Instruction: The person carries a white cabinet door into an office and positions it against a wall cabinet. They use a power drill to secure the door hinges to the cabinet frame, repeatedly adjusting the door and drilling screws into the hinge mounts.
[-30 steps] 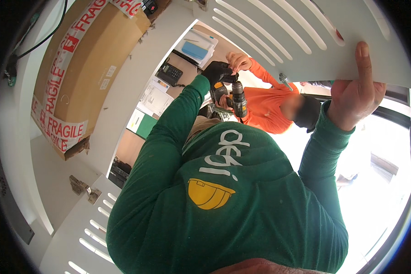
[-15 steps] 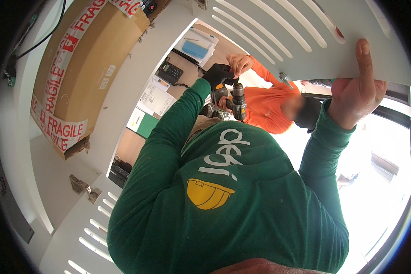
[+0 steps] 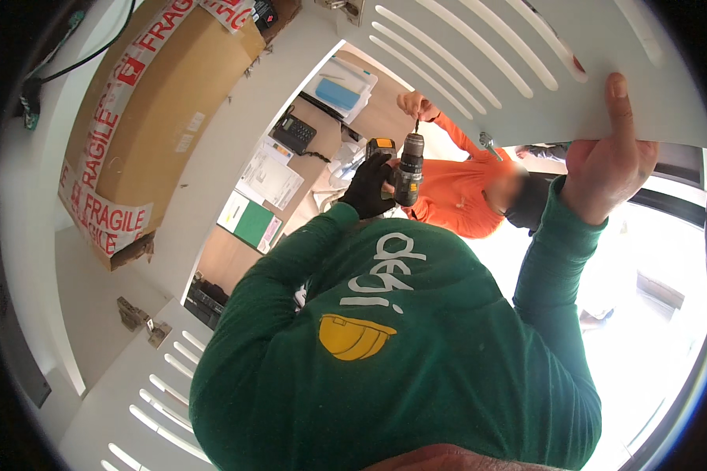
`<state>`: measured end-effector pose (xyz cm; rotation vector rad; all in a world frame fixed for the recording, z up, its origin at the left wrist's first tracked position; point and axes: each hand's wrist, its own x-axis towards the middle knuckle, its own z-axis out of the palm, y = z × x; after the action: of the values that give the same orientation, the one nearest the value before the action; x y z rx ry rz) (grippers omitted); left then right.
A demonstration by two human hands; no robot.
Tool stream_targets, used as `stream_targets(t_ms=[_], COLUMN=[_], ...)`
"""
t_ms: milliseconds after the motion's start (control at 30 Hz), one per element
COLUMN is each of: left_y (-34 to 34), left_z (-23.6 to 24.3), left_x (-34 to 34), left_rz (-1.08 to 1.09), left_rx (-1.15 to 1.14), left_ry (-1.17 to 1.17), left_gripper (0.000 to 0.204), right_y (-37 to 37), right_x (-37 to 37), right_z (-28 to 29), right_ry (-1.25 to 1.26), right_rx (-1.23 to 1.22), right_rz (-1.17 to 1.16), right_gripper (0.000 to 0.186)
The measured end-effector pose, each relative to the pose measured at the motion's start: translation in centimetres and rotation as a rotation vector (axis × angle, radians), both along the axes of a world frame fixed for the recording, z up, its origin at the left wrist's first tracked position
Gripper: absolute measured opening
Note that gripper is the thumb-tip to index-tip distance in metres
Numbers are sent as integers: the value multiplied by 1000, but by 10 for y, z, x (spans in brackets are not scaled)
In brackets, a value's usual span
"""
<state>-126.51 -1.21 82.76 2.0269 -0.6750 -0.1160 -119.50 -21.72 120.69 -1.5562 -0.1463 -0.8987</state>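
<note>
In my black-gloved left hand is the grip of a black and yellow cordless drill, whose chuck points up and away from me. A thin dark drill bit rises from the chuck, and a co-worker's bare hand is at its tip. Part of the co-worker's other hand seems to show beside the grip, mostly hidden. My bare right hand holds the lower edge of a white slotted door, thumb against its face and fingers behind it. A metal fitting sticks out from the door's edge.
The co-worker in an orange top stands opposite. Left, a taped cardboard box rests in the white cabinet, above a hinge and another slotted door. Behind, a desk carries a phone, papers and a green folder.
My left hand has come down from the bit end to the drill's grip. The co-worker's upper hand stays near the bit. My right hand keeps its hold on the door.
</note>
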Motion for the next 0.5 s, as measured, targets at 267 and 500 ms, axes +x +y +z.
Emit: stream_targets(t_ms=[267, 500], left_y=[-30, -25], left_z=[-1, 4], left_x=[15, -6], left_rz=[270, 293], left_rx=[-230, -662], left_ry=[-6, 542], left_gripper=[56, 27], right_y=[20, 24], right_x=[-5, -5], right_z=[12, 20], right_ry=[53, 78], right_rx=[74, 129], right_rz=[14, 75], right_gripper=[22, 24])
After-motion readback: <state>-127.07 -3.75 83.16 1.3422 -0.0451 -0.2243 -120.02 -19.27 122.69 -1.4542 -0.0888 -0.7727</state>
